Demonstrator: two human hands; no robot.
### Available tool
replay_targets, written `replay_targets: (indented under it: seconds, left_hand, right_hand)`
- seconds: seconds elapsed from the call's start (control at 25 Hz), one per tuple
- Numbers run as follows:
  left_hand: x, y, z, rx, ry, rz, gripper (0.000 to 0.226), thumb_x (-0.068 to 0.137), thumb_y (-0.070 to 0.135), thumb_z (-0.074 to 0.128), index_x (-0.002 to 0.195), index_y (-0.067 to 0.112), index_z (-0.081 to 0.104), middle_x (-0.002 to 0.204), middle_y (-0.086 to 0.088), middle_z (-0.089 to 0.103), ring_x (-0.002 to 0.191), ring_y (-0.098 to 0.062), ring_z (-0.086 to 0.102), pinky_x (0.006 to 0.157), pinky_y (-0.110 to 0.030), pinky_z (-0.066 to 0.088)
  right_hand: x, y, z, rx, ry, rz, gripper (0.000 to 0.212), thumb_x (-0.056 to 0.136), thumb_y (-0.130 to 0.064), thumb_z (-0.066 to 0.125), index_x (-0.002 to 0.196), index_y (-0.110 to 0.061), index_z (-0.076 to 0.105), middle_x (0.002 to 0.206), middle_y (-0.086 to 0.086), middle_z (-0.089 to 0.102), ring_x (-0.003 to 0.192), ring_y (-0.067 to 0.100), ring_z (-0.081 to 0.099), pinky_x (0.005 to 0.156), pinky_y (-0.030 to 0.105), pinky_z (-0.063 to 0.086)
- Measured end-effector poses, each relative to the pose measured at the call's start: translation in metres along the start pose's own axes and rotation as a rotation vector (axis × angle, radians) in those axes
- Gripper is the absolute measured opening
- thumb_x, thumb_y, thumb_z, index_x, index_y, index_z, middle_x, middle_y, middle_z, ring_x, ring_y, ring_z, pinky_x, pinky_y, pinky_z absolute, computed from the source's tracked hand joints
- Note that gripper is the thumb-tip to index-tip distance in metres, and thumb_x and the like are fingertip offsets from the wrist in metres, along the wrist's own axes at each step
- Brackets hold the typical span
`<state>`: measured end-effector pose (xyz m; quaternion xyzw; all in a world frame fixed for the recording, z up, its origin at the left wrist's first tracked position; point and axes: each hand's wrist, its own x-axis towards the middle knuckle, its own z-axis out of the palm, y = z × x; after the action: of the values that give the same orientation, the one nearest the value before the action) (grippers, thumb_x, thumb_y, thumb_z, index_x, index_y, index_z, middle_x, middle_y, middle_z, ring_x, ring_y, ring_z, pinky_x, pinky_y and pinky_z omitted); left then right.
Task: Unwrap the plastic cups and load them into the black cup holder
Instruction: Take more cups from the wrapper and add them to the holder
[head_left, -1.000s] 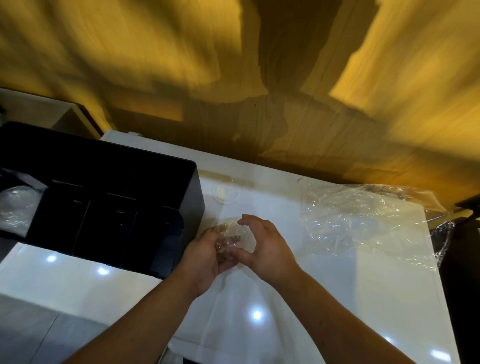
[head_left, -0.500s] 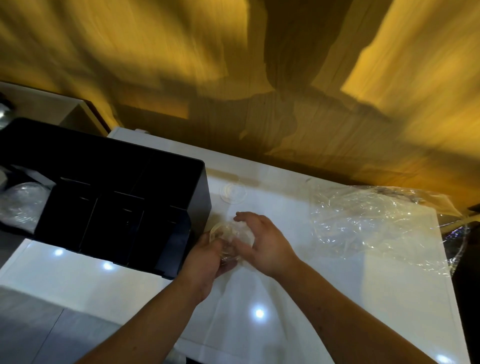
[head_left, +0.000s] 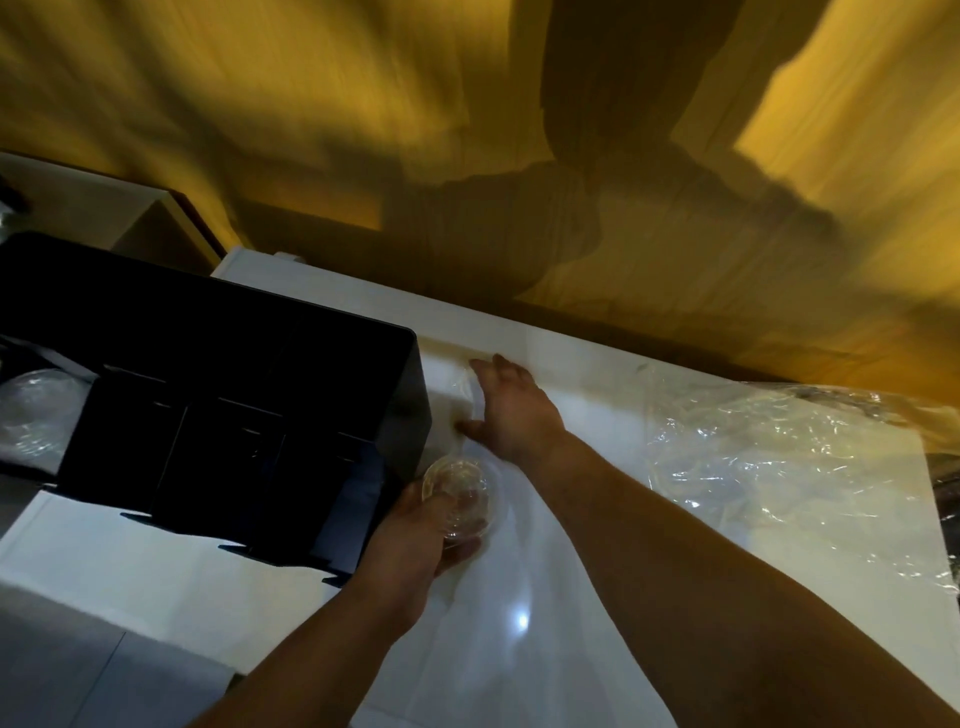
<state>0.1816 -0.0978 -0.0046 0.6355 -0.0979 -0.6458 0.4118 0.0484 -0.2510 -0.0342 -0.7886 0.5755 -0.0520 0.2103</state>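
My left hand (head_left: 410, 545) grips a short stack of clear plastic cups (head_left: 457, 493) just off the right front corner of the black cup holder (head_left: 234, 415), whose dark compartments face me. My right hand (head_left: 514, 415) reaches forward over the white table. Its fingers and thumb are spread around a single clear round plastic piece (head_left: 466, 387) that lies beside the holder's right wall. Whether the hand grips that piece is unclear.
A crumpled sheet of clear plastic wrap (head_left: 779, 457) covers the table's right side. Another clear plastic bundle (head_left: 36, 410) sits left of the holder. The white table (head_left: 571, 597) ends at a wooden wall behind and a dark gap on the right.
My right hand let go of the cup stack and moved forward to the clear round piece by the holder. My left hand kept the stack and drew it slightly toward me.
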Motion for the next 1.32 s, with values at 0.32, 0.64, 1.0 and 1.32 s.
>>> replay_targets:
  seconds: [0.32,0.64,1.0,1.32]
  left_hand:
    - [0.002,-0.003,-0.002,0.016,-0.009,-0.008,0.016,0.099,0.017,0.071,0.113,0.021,0.077,0.104,-0.008,0.083,0.092,-0.028,0.081,0.08,-0.045,0.067]
    - [-0.005,0.001,0.005,0.05,-0.065,0.015,0.022,0.099,0.011,0.065,0.117,0.02,0.074,0.105,-0.005,0.083,0.088,-0.023,0.081,0.067,-0.034,0.063]
    - [-0.033,0.017,0.01,0.066,-0.235,-0.039,0.036,0.103,0.027,0.051,0.127,0.01,0.072,0.117,-0.015,0.079,0.1,-0.032,0.077,0.074,-0.039,0.062]
    - [-0.043,0.022,-0.004,0.251,-0.32,0.062,0.024,0.101,0.035,0.063,0.122,0.023,0.067,0.102,-0.003,0.082,0.089,-0.026,0.081,0.068,-0.034,0.065]
  right_hand:
    - [-0.007,0.0,-0.01,-0.076,0.158,-0.057,0.027,0.097,-0.017,0.058,0.121,-0.014,0.067,0.108,0.013,0.071,0.098,0.032,0.063,0.081,0.038,0.055]
    - [-0.109,-0.008,-0.062,1.108,-0.035,0.349,0.013,0.099,-0.018,0.064,0.112,-0.02,0.06,0.074,0.011,0.077,0.06,0.025,0.071,0.051,0.031,0.055]
    - [-0.165,-0.016,-0.044,0.906,-0.038,0.399,0.028,0.1,-0.023,0.063,0.127,-0.023,0.063,0.074,0.005,0.059,0.055,0.015,0.06,0.052,0.032,0.053]
    - [-0.186,-0.059,-0.035,0.445,0.161,0.315,0.046,0.1,-0.046,0.056,0.144,-0.035,0.052,0.125,-0.004,0.059,0.102,0.009,0.062,0.094,0.032,0.053]
